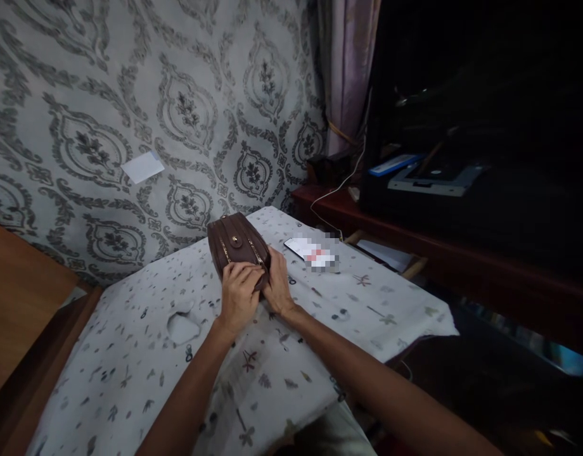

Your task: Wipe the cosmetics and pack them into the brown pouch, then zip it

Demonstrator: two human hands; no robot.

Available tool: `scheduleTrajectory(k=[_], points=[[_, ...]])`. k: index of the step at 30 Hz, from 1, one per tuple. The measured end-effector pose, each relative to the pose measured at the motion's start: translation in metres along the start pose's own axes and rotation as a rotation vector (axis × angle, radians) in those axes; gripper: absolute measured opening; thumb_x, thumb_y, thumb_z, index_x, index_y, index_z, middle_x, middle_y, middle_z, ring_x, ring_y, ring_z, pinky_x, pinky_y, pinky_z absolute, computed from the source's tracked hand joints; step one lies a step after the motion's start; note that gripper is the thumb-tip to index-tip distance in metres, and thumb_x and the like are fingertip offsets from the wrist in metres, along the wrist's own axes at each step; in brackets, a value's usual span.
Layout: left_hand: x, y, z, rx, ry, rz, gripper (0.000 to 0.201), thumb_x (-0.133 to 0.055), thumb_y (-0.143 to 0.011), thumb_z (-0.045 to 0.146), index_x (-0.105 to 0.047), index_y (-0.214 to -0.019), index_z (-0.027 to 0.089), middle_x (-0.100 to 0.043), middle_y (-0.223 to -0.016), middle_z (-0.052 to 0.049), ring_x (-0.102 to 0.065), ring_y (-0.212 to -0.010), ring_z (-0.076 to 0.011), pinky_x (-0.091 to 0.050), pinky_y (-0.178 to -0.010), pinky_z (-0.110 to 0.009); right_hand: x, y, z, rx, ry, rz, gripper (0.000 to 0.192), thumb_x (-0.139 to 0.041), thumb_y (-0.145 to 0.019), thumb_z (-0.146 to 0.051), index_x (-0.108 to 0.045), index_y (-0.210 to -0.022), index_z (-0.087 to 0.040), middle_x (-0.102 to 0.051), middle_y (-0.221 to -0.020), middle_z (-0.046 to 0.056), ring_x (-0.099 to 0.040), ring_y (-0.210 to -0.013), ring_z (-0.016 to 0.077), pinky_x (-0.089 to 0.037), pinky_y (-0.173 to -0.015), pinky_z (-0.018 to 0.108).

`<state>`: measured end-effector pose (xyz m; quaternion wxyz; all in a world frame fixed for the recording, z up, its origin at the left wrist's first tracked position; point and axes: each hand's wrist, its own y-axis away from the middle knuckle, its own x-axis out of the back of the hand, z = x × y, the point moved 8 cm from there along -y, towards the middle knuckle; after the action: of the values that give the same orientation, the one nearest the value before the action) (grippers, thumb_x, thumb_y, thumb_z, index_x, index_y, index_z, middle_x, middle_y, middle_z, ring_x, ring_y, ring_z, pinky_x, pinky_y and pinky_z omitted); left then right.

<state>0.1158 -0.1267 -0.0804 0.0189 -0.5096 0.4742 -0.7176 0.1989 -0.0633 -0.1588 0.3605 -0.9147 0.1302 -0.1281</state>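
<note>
A brown bag (233, 233) with gold-coloured zips and a snap tab on top rests on the cloth-covered table. My left hand (241, 288) lies over its near end, fingers bent and pressed together near the zip ends; whether a zip pull is between them is hidden. Against the right side of the bag, my right hand (278, 285) is closed round the near corner. To the right lies a phone (296, 248) with a lit screen, partly blurred out.
The patterned tablecloth (144, 373) has a white patch or hole (183, 328) at left. A white cable (339, 187) runs down beside an open drawer (386, 253). A dark television screen (481, 95) stands at right, a wooden panel (25, 297) at left. Wallpaper covers the wall behind.
</note>
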Motion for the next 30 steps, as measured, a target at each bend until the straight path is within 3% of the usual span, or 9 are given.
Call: scheduleTrajectory(k=[5,9,14,22,30], points=[[0.006,0.002,0.004,-0.033,-0.056,-0.026,0.026,-0.055,-0.088,0.01,-0.066,-0.109,0.019,-0.073,-0.107,-0.007,-0.059,-0.104,-0.0258,-0.04,-0.096,-0.045,-0.001,0.0,-0.001,0.006,0.016,-0.019,0.06,-0.041,-0.092,-0.034,-0.028,-0.148,-0.018,-0.047,-0.137,0.017,-0.045,-0.126,0.0318,-0.038,-0.109,0.056],[0.023,0.011,-0.004,0.012,-0.191,0.035,0.032,-0.056,-0.091,0.019,-0.06,-0.122,0.015,-0.067,-0.115,-0.014,-0.056,-0.105,-0.0284,-0.042,-0.093,-0.044,0.0,0.0,-0.002,-0.019,0.029,-0.007,0.056,-0.035,-0.099,-0.043,-0.028,-0.148,-0.018,-0.046,-0.139,0.017,-0.043,-0.128,0.0311,-0.036,-0.111,0.057],[0.041,0.027,-0.021,0.109,-0.301,0.098,0.018,-0.056,-0.091,0.019,-0.063,-0.107,0.014,-0.066,-0.101,-0.013,-0.056,-0.096,-0.028,-0.043,-0.085,-0.041,0.0,-0.001,-0.006,-0.009,0.063,-0.041,0.078,-0.045,-0.091,-0.066,-0.027,-0.149,-0.016,-0.045,-0.139,0.019,-0.042,-0.129,0.0341,-0.037,-0.11,0.059],[0.041,0.033,-0.014,0.03,-0.257,0.098,0.016,-0.052,-0.09,0.01,-0.065,-0.098,0.016,-0.068,-0.094,-0.01,-0.054,-0.091,-0.0252,-0.043,-0.084,-0.04,-0.002,-0.001,-0.002,0.01,0.097,-0.004,0.082,-0.049,-0.089,-0.069,-0.029,-0.147,-0.015,-0.047,-0.135,0.02,-0.044,-0.127,0.0344,-0.039,-0.108,0.059],[0.034,0.041,-0.017,0.077,-0.185,0.106,0.019,-0.051,-0.089,0.008,-0.066,-0.096,0.017,-0.068,-0.092,-0.008,-0.055,-0.088,-0.0237,-0.044,-0.083,-0.04,-0.002,0.0,-0.004,0.005,0.089,-0.02,0.082,-0.05,-0.089,-0.069,-0.029,-0.147,-0.015,-0.047,-0.134,0.019,-0.044,-0.126,0.0338,-0.039,-0.107,0.057]])
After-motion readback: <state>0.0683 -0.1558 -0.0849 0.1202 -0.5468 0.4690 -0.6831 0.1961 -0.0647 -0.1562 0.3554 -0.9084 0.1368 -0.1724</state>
